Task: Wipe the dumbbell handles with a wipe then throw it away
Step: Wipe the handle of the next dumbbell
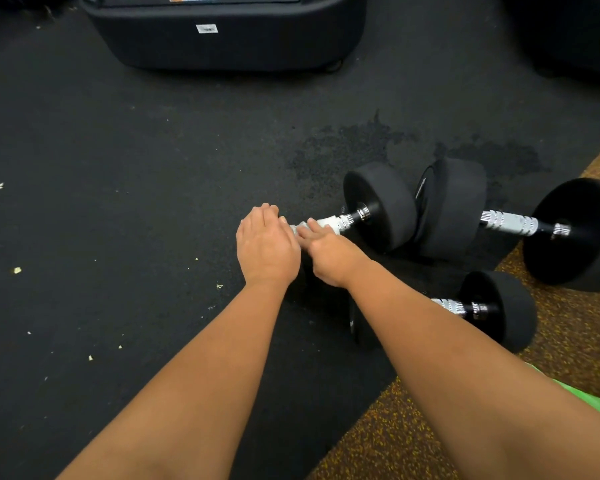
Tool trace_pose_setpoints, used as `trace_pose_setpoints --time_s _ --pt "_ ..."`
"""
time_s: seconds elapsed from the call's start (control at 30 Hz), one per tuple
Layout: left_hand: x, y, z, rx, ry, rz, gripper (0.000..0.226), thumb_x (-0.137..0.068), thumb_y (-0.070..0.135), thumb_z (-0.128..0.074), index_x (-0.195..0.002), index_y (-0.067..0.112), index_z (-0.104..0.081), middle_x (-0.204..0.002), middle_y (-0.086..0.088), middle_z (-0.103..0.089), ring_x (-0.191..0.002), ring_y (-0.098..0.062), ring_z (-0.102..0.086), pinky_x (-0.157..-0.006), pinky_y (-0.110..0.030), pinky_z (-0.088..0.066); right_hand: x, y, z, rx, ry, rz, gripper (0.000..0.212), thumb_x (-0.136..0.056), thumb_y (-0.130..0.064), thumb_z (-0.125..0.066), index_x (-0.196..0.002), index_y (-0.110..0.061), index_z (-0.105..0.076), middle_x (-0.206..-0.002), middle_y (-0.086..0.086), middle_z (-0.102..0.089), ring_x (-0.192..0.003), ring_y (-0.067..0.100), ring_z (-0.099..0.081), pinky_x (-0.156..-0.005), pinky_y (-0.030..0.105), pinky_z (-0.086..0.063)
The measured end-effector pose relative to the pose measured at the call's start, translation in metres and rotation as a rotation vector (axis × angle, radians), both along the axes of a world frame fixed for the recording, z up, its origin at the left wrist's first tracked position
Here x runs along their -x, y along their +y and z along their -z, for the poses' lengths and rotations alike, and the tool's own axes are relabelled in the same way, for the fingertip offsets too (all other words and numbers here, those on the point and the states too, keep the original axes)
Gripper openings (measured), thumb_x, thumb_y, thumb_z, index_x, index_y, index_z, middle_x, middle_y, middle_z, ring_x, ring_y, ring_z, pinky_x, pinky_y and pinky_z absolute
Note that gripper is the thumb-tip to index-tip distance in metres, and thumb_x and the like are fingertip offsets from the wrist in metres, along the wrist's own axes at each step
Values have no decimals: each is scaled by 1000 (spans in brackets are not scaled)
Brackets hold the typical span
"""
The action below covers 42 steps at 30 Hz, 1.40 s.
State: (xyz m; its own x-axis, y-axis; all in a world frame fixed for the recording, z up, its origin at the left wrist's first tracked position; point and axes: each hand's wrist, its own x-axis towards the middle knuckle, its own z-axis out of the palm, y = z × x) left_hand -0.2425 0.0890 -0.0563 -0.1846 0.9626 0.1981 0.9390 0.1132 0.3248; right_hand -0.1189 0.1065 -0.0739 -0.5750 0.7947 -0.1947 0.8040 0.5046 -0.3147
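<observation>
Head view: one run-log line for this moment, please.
phase: wiping | right hand: holds wipe on dumbbell handle | left hand: over handle's near end, grip unclear | other dumbbells: two, to the right

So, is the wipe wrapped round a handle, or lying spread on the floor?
Wrapped. The white wipe is bunched round the handle of the leftmost dumbbell, gripped there by the right hand.

Both forearms reach forward, left hand (267, 247) straight-fingered, right hand (329, 259) curled around the wipe (324, 222).
</observation>
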Motion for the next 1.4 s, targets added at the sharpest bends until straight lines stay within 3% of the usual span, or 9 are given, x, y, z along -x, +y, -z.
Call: trace_pose_setpoints --time_s 0.23,0.5,0.7,0.8,0.93,1.17,1.4 --pt "2 1 -5 23 67 16 31 -96 22 -38 -118 7 -55 -110 -9 -58 -101 -26 -54 -92 -37 -40 -25 -14 -1 -2 -54 -72 71 -84 1 -50 -148 -16 -24 -157 1 -12 -145 28 -9 -104 38 -40" --pt "1 -1 -2 21 53 22 34 -97 23 -36 -121 7 -53 -115 -8 -58 -107 -25 -54 -96 -38 -41 -8 -7 -6 -23 28 14 60 -80 2 -50 -138 -11 -38 -144 7 -31 -138 28 -21 -109 40 -33" --pt "3 0 1 -18 -5 35 34 -97 23 -37 -121 7 -54 -117 -8 -59 -113 -25 -54 -101 -41 -40 -24 -9 1 -40 35 -36 66 -82 5 -48 -143 -14 -33 -150 3 -25 -142 28 -16 -109 38 -34" --pt "3 -1 3 -13 -7 23 35 -96 26 -34 -119 8 -55 -116 -6 -60 -113 -25 -54 -101 -45 -39 -19 -2 1 -98 41 21 62 -78 6 -46 -138 -8 -36 -139 7 -39 -133 27 -29 -107 40 -32" --pt "1 -2 4 -8 -10 10 35 -96 25 -35 -122 9 -53 -121 -5 -58 -120 -24 -51 -104 -47 -37 2 6 -8 -64 13 16 42 -81 0 -48 -123 -7 -49 -120 7 -53 -116 24 -41 -100 36 -34" --pt "1 -2 4 -8 -40 13 34 -97 25 -36 -122 9 -53 -122 -5 -58 -121 -25 -50 -104 -47 -37 -20 4 1 -71 120 -32 58 -76 9 -51 -129 -15 -47 -130 2 -46 -122 23 -41 -95 33 -43" --pt "2 -1 6 -15 -37 13 34 -96 25 -35 -121 10 -53 -122 -4 -58 -120 -24 -51 -104 -46 -38 1 11 -11 -70 12 -20 37 -81 1 -48 -116 -13 -55 -111 4 -59 -106 21 -47 -94 33 -37"
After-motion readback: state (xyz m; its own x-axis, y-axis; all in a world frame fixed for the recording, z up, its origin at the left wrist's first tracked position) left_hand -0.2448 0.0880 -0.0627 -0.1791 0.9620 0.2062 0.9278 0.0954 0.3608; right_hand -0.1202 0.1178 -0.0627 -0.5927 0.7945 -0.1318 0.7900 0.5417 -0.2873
